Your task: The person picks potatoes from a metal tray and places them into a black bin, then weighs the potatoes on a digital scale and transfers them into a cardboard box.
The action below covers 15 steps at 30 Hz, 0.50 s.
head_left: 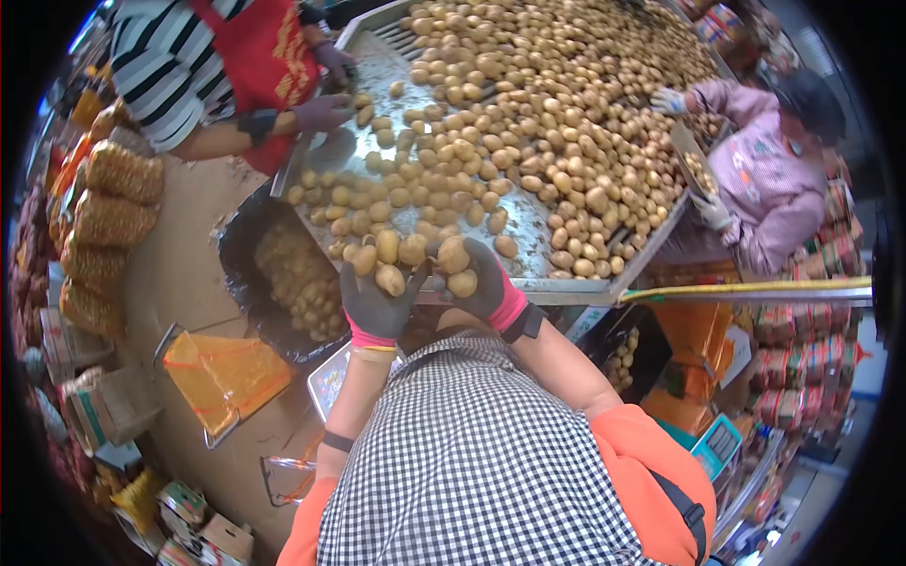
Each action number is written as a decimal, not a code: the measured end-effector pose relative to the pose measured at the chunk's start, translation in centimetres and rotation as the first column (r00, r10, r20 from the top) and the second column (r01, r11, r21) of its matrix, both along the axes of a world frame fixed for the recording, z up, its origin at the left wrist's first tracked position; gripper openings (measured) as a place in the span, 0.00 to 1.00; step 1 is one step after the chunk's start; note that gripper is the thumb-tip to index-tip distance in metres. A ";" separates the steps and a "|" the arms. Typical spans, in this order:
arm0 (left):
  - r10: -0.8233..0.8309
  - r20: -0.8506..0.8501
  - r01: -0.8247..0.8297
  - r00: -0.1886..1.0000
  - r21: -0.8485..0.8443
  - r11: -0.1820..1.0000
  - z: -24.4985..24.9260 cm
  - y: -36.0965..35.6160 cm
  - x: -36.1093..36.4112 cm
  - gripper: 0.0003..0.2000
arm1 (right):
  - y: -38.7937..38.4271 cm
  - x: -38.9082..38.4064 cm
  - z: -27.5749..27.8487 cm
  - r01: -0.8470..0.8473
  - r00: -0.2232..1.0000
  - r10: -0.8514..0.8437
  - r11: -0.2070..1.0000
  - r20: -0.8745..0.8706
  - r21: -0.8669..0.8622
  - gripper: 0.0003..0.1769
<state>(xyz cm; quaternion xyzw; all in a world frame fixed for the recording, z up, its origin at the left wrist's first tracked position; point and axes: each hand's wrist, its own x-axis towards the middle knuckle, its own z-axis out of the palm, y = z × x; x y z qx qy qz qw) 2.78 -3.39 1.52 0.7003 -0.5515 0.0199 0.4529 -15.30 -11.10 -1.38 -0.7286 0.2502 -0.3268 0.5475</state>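
Note:
My left hand [375,307], in a dark glove with a pink cuff, is cupped around several potatoes [390,279] at the near edge of the metal sorting table [540,288]. Close beside it, my right hand [488,281] wears a matching glove and grips more potatoes [453,255]. Both hands are raised in front of the checked apron [472,424]. Beyond them a large heap of loose potatoes [566,132] covers the tabletop, thinning out toward the left corner.
A black-lined bin [247,222] of potatoes stands left of the table. An orange mesh bag [222,377] on a wire frame is on the floor. Gloved co-workers stand at left [203,66] and right [769,179]. A scale display [722,443] sits at lower right.

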 end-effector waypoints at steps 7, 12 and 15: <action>-0.257 0.324 0.198 0.910 0.206 0.958 -3.7 -1.3 -2.5 0.22 | 0.8 -6.8 0.0 -0.515 0.761 -0.301 0.260 0.575 0.817 0.23; -0.414 0.407 0.320 0.814 0.280 0.905 -3.4 -2.0 -6.4 0.22 | 3.7 -9.0 2.3 0.138 0.973 -0.187 0.940 0.132 0.311 0.27; -0.556 0.031 0.504 0.831 0.381 0.775 -2.3 -2.5 -9.4 0.25 | 5.6 -11.1 2.2 0.086 0.872 -0.395 0.705 0.288 0.704 0.27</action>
